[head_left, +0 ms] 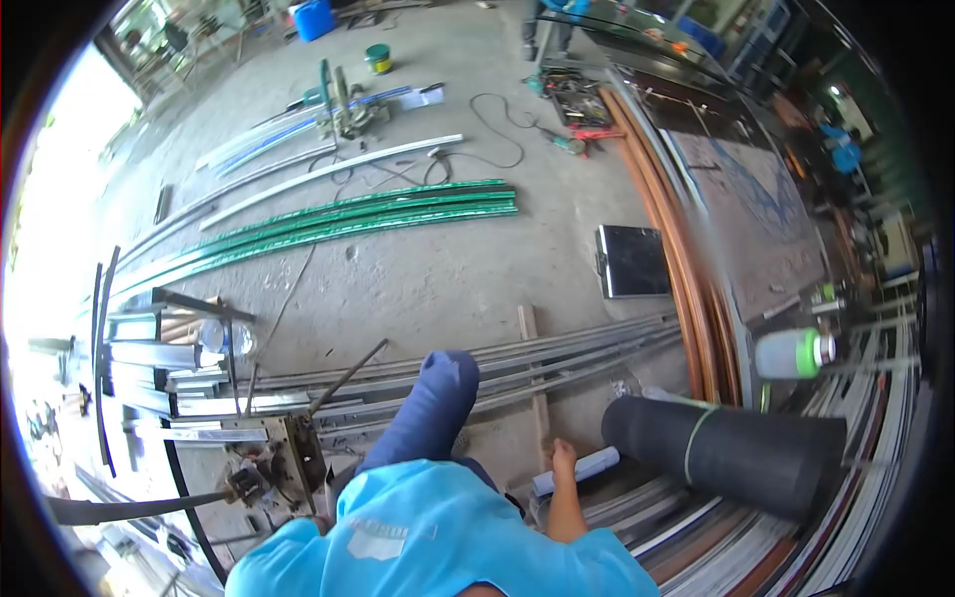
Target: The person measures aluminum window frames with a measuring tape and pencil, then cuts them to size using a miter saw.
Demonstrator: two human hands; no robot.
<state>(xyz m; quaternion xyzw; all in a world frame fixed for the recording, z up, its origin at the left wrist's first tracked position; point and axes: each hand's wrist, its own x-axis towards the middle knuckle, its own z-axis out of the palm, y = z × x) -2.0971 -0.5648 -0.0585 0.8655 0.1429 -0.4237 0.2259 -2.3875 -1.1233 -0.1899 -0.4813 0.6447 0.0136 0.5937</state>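
My right hand (564, 458) is closed, low in the view, above the metal bars and beside a white roll (587, 468). Whether anything is inside its fingers is too small to tell. A wooden strip (540, 403) runs up just beyond that hand. Of my left hand (320, 521) only a bit of skin shows past the blue sleeve, near a metal machine (261, 473); its fingers are hidden. My bent knee (450, 373) in dark blue trousers reaches over long grey bars (497, 360).
Green-wrapped profiles (398, 221) and a saw (348, 109) are on the floor ahead. On the right are a black case (633, 262), brown profiles (681, 269), a tied black roll (736, 450) and a bottle (786, 354). A person (557, 25) is at the top.
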